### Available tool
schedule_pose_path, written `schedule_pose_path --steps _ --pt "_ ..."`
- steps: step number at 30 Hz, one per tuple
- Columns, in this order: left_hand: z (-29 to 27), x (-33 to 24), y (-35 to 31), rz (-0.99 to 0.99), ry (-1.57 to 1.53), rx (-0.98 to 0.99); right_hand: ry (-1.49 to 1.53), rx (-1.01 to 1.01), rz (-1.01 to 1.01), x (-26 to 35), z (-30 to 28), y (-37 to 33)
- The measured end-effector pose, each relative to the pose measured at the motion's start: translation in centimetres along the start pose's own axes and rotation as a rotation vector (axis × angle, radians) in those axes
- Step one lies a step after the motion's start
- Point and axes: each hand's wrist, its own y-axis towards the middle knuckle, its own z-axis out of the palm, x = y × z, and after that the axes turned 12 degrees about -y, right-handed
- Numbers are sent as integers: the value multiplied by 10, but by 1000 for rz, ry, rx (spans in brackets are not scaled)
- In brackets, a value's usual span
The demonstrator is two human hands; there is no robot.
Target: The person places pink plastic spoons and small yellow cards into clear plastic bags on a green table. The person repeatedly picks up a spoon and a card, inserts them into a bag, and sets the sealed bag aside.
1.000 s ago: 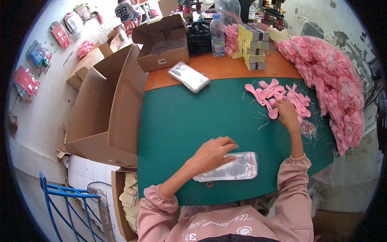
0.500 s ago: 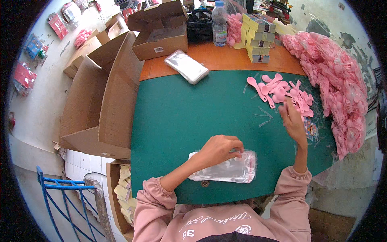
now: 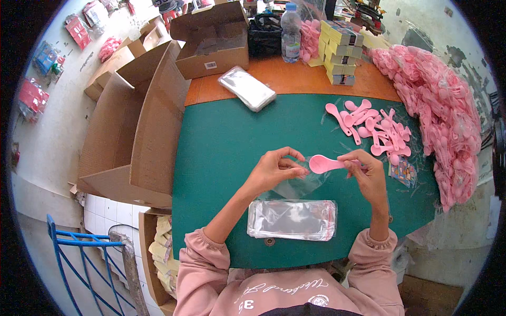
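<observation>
My right hand (image 3: 367, 174) pinches a pink spoon (image 3: 322, 164) by its handle, the bowl pointing left. Facing it, my left hand (image 3: 276, 169) grips a clear plastic bag (image 3: 300, 185), which hangs below the fingers. The spoon's bowl is close beside the left fingertips; whether it touches the bag I cannot tell. Just nearer to me lies a stack of clear plastic bags (image 3: 291, 220) on the green table mat (image 3: 226, 158). Beyond my right hand is a loose pile of pink spoons (image 3: 385, 131), with several printed cards (image 3: 402, 174) at its near side.
A large heap of bagged pink spoons (image 3: 440, 116) runs along the right edge. At the back stand card stacks (image 3: 340, 52), a water bottle (image 3: 290, 34) and an open carton (image 3: 211, 55). Another bag pack (image 3: 246, 88) lies far left of centre; a tall cardboard box (image 3: 153, 121) borders the left.
My right hand has come from the pile toward the middle with a pink spoon. My left hand has lifted a bag off the stack and moved slightly away from me.
</observation>
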Motion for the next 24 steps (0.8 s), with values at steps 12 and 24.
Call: schedule_pose_path --steps 12,24 --pt "-3 -7 2 52 261 -23 -123 31 -79 11 8 1" --pt "3 -5 11 146 244 74 192 13 13 -8 15 10"
